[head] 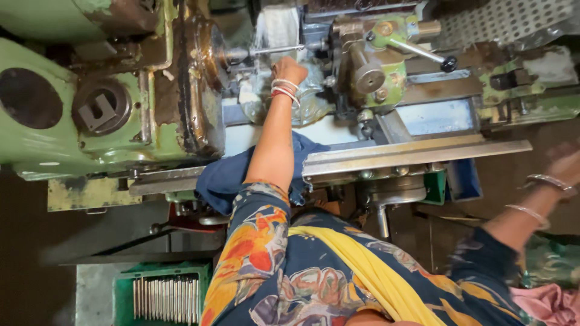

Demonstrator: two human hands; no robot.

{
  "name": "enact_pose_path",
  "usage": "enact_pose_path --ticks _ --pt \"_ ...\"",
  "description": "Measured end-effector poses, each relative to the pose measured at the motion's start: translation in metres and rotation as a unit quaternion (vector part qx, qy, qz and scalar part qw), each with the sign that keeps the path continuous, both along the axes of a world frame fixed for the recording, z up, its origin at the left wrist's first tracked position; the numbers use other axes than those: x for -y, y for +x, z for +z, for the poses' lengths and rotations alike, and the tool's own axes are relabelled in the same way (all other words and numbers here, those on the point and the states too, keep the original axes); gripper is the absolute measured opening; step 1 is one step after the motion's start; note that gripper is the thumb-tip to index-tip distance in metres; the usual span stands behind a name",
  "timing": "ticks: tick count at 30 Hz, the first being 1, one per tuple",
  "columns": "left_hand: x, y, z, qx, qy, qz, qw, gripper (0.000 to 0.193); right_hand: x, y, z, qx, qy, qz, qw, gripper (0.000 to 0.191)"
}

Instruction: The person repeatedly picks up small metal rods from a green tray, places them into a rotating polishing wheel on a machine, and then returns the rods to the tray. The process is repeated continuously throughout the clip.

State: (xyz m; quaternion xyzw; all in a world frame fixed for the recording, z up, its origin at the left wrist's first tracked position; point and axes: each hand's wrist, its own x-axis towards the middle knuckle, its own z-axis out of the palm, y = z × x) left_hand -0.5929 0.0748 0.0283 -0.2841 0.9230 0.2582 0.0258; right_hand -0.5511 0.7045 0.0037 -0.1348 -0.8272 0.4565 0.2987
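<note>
2 hands in view. Left hand (289,68): closed in a fist beside thin metal rod (275,50) clamped in chuck (208,48) of green lathe (78,115); contact with rod not discernible. Right hand (565,166): blurred at frame edge, grip state not discernible. Green crate (124,284) of rods below; blue cloth (223,178) on lathe bed.

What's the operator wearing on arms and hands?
No gloves. By the left hand, white and red bangles at the wrist. By the right hand, blurred, two silvery bangles. The sleeves are dark blue with orange-red floral print, ending near the elbow.
</note>
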Motion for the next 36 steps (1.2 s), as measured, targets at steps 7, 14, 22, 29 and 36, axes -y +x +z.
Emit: enact_pose_path --ticks 7,14,22,29,36 --pt "-0.026 0.009 0.037 -0.062 -0.028 -0.025 0.997 0.025 0.146 0.073 -0.116 0.234 0.005 0.064 0.97 0.029" --pt "0.016 0.117 0.094 -0.36 0.064 -0.075 0.928 0.044 0.099 0.103 -0.121 0.203 0.093 0.044 0.974 0.033" --pt "0.165 0.395 0.008 -0.698 0.225 0.255 0.63 0.036 0.18 0.197 -0.169 0.314 0.087 0.399 0.857 0.042" --pt "0.114 0.513 -0.131 -0.46 0.06 0.257 0.848 0.028 0.365 0.285 -0.194 0.427 -0.128 0.588 0.675 0.024" --pt "0.026 0.519 -0.119 -0.373 -0.051 0.012 0.926 0.032 0.521 0.329 -0.138 0.612 -0.274 0.5 0.548 0.025"
